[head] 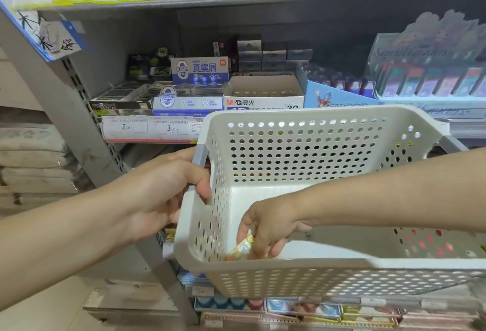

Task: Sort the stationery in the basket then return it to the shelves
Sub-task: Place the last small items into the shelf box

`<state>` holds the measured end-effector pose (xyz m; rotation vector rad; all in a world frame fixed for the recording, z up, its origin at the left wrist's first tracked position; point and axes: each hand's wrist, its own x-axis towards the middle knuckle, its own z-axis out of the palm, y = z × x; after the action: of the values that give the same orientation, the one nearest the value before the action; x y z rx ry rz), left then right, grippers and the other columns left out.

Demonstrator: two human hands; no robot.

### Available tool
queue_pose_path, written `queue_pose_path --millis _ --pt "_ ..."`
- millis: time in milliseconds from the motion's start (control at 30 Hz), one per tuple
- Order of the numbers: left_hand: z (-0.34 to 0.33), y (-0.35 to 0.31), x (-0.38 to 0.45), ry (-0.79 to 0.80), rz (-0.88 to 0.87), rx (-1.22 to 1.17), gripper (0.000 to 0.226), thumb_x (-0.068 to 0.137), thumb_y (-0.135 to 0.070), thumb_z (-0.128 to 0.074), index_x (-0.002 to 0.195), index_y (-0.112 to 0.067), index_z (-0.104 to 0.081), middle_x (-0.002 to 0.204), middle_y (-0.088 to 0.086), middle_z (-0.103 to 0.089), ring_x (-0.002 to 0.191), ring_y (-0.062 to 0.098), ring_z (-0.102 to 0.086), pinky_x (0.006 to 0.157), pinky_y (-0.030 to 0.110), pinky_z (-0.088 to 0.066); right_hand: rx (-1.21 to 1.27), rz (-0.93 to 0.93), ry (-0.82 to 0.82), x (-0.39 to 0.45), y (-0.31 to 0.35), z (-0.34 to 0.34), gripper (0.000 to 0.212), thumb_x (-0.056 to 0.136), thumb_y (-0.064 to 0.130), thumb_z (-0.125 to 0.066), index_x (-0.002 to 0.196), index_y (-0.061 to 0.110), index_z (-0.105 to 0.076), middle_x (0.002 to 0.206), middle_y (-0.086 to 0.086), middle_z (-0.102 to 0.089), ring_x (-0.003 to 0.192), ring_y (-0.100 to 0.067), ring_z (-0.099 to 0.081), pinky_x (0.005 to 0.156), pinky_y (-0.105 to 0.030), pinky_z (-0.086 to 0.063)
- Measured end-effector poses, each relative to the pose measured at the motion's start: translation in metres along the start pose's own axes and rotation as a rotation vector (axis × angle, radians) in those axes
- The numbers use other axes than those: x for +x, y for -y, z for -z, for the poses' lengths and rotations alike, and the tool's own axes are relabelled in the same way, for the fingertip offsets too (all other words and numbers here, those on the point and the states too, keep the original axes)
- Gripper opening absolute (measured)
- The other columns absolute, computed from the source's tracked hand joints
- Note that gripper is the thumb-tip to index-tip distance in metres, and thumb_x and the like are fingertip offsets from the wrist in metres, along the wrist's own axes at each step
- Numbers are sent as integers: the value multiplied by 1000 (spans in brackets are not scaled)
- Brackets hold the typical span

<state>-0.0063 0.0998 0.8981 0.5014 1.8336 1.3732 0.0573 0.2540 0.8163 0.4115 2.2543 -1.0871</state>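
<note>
Left hand [168, 186] grips basket [302, 275] handle; right hand [268, 228] fingers pinch yellow packet [240, 250] inside.

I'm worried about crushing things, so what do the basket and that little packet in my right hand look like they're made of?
The basket looks like rigid moulded plastic, off-white and matte, with evenly punched round holes in its walls. The small packet pinched by the right hand seems a thin glossy wrapper in orange and white, judging by its sheen; its contents cannot be told.

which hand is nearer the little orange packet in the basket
Right. The right hand reaches into the basket, its fingers around the orange packet. The left hand holds the basket's left rim, outside and above it.
</note>
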Motion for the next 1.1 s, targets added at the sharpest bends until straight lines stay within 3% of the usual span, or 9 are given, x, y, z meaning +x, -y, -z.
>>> queue_pose_path --millis 67,200,300,367,467,633,700,767,1100 --pt "2 0 2 4 6 2 57 70 17 -39 105 -16 -69 90 20 -71 80 31 -57 76 38 -53 -28 5 -16 0 2 1 42 85 6 -67 124 11 -53 69 2 -50 54 -3 -50 59 -13 -48" --pt "5 -1 4 3 36 11 59 66 16 -40 105 -17 -70 106 24 -68 86 35 -59 89 52 -49 41 1 35 1 7 3 36 85 -2 -63 116 14 -52 82 -10 -60 71 -19 -53 69 -23 -49" --pt "9 -1 4 10 38 26 57 67 15 -40 106 -16 -69 107 25 -68 87 36 -59 93 55 -46 48 27 6 -5 12 12 32 89 -1 -60 119 9 -54 73 -1 -61 58 -8 -60 62 -18 -53" --pt "11 -1 3 21 36 24 57 68 15 -40 106 -16 -69 109 26 -67 86 36 -58 94 55 -46 58 68 -13 -12 17 20 34 90 0 -58 123 6 -54 83 -7 -65 55 -3 -61 59 -16 -53" --pt "15 -1 1 19 30 12 58 67 15 -40 105 -17 -70 112 29 -63 86 35 -55 98 59 -40 70 155 -37 -28 27 38 30 89 -3 -56 118 3 -57 104 -20 -63 65 -12 -59 60 -15 -52" --pt "23 2 3 37 21 20 60 64 14 -41 107 -18 -70 106 32 -64 94 53 -54 99 62 -37 125 276 -63 -66 52 79 22 88 -7 -54 107 4 -60 99 -12 -65 72 -13 -60 64 -17 -53" --pt "26 2 2 50 14 6 60 59 11 -45 107 -17 -70 94 32 -64 82 41 -53 97 60 -38 107 313 -112 -78 60 98 24 88 -5 -54 109 3 -61 102 -12 -67 79 -14 -63 68 -19 -54" --pt "29 2 0 57 9 -1 65 50 9 -46 103 -18 -71 108 33 -63 85 36 -53 98 63 -36 107 341 -182 -87 68 116 26 86 -3 -55 109 5 -63 106 -12 -69 87 -15 -65 72 -21 -55" --pt "43 6 9 91 -7 -22 61 56 11 -47 104 -19 -72 113 27 -65 115 52 -52 98 66 -39 123 283 -619 -52 69 191 21 87 3 -62 105 12 -64 109 -6 -67 102 -18 -64 77 -19 -55"
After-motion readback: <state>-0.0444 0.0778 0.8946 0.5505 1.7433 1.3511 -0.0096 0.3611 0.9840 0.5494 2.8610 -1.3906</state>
